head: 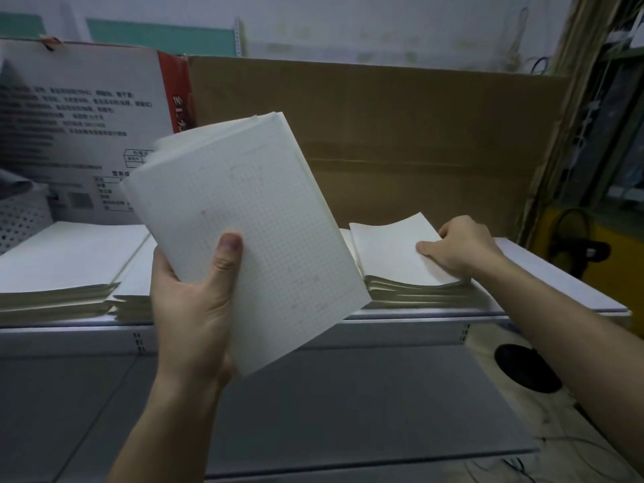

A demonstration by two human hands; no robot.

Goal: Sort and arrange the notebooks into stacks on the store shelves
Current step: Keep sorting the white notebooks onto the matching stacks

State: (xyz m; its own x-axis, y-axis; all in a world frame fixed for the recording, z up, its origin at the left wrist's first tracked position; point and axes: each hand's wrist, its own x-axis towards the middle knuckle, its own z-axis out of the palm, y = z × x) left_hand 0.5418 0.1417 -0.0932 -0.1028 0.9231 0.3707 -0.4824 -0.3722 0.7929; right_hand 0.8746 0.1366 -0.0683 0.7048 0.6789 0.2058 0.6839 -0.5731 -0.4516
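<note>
My left hand (190, 301) grips a bundle of white grid-paper notebooks (251, 221) by its lower edge, thumb on the front, holding it tilted above the shelf. To the right, my right hand (460, 249) grasps the top notebook of a low stack (400, 270) on the upper shelf, its far edge curling up. Two more flat stacks of white notebooks lie on the left, one at the far left (62, 266) and one beside it (134, 294), partly hidden behind the held bundle.
The grey metal shelf (418, 317) has a lower shelf (348, 406) beneath it. A printed white and red carton (80, 134) and a brown cardboard sheet (400, 141) stand behind the stacks. A yellow object and cables sit at the right.
</note>
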